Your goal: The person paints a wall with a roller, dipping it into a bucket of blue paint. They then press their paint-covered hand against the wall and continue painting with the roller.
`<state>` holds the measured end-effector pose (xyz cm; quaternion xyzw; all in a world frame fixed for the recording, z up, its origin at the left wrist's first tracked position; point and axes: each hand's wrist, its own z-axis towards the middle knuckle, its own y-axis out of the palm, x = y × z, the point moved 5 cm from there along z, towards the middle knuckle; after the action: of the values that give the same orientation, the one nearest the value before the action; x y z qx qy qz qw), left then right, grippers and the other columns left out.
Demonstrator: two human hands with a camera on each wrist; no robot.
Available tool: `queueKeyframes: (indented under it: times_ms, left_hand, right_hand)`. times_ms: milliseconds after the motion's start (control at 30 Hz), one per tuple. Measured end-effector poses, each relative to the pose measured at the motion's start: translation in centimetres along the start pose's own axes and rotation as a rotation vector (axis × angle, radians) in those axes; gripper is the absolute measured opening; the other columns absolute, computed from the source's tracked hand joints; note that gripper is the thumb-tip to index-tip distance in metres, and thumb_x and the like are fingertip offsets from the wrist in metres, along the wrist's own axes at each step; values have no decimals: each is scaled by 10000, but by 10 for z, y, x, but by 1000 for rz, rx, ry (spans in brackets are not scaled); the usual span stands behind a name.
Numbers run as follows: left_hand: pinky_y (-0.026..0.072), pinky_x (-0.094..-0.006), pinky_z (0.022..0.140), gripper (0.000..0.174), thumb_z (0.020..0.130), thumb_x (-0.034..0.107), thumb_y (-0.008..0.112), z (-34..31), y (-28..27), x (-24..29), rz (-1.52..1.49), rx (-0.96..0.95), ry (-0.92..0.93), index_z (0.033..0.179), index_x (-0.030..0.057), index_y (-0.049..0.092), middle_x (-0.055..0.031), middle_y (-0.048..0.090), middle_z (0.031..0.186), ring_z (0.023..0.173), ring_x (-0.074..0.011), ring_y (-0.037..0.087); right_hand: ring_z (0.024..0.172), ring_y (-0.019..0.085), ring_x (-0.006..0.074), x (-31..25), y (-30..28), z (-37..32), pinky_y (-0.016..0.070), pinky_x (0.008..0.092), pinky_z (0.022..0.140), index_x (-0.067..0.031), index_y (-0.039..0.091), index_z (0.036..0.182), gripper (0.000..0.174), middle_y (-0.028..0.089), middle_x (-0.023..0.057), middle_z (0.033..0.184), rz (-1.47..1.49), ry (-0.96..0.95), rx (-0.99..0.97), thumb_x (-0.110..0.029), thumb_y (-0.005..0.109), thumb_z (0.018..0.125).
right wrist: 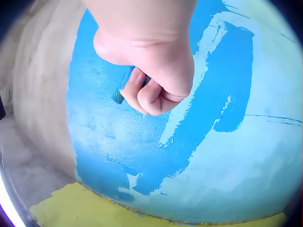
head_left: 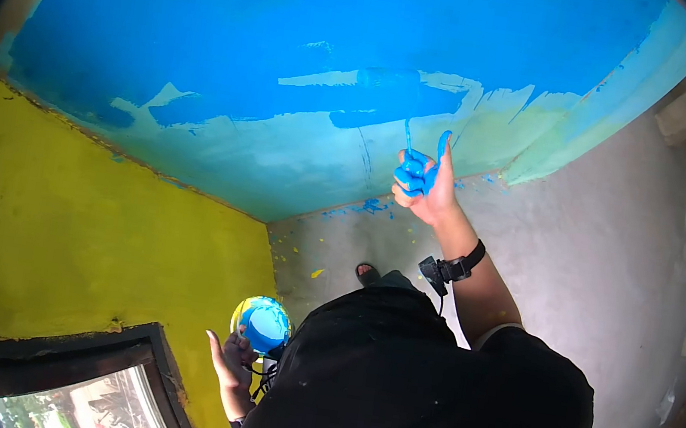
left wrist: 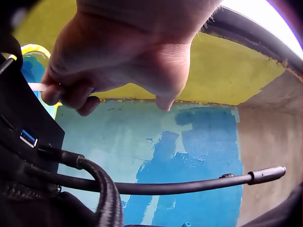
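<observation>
My right hand [head_left: 425,182], smeared with blue paint, grips the handle of a paint roller with the thumb pointing up. A thin blue-coated rod [head_left: 408,133] rises from the fist toward the roller's sleeve [head_left: 388,80], which blends into the painted wall. In the right wrist view, the curled fingers [right wrist: 151,97] hold the blue-stained handle [right wrist: 118,96]. Low at the left of the head view, my left hand [head_left: 232,362] holds a small paint bucket [head_left: 266,325] with blue paint inside and yellow on its rim. Its fingers curl at a white strip [left wrist: 36,87] in the left wrist view.
The wall ahead [head_left: 299,18] is bright blue above, pale turquoise below with ragged edges. A yellow wall [head_left: 99,225] with a dark-framed window [head_left: 103,390] meets it at the left. Paint flecks dot the grey floor [head_left: 578,271] near a sandalled foot [head_left: 366,273].
</observation>
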<state>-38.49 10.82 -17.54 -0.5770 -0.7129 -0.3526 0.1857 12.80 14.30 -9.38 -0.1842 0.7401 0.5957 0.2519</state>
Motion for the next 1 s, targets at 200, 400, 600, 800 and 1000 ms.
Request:
queueKeyframes:
  times_ms: [200, 400, 600, 800, 1000]
  left_hand:
    - [251, -242, 551, 936, 874, 864, 441, -6, 7, -4, -23, 5, -5, 1208, -5, 536, 17, 404, 774, 589, -90, 314]
    - [260, -243, 566, 916, 884, 855, 435, -17, -2, -12, -42, 75, 8, 1200, 2, 535, 24, 398, 772, 600, -92, 321]
    - [267, -248, 584, 879, 900, 845, 415, -32, -17, -25, -108, 121, 5, 1176, 21, 549, 26, 402, 768, 609, -96, 315]
    - [267, -258, 560, 898, 896, 865, 372, -49, -36, -42, -203, 266, 37, 1133, 21, 567, 32, 416, 725, 563, -97, 325]
    - [278, -250, 574, 876, 898, 861, 376, -68, -47, -53, -287, 373, 66, 1099, 34, 579, 38, 413, 700, 569, -95, 330]
  right_hand:
    - [438, 261, 131, -8, -29, 19, 214, 328, 458, -154, 368, 659, 674, 306, -50, 529, -567, -128, 212, -727, 342, 1014]
    - [525, 558, 370, -39, -29, 45, 405, 483, 550, 37, 559, 628, 734, 549, 206, 553, -1518, -320, 546, -576, 495, 1025]
    - [705, 652, 445, -47, -48, 100, 504, 540, 683, 0, 671, 658, 728, 637, 247, 649, -1820, -186, 549, -632, 512, 982]
    - [781, 656, 478, -38, -45, 142, 514, 547, 737, 6, 694, 729, 729, 675, 266, 752, -1907, -193, 620, -654, 510, 975]
    - [805, 661, 486, 25, 41, 200, 512, 566, 739, 19, 690, 710, 748, 678, 279, 767, -1922, -331, 338, -662, 519, 969]
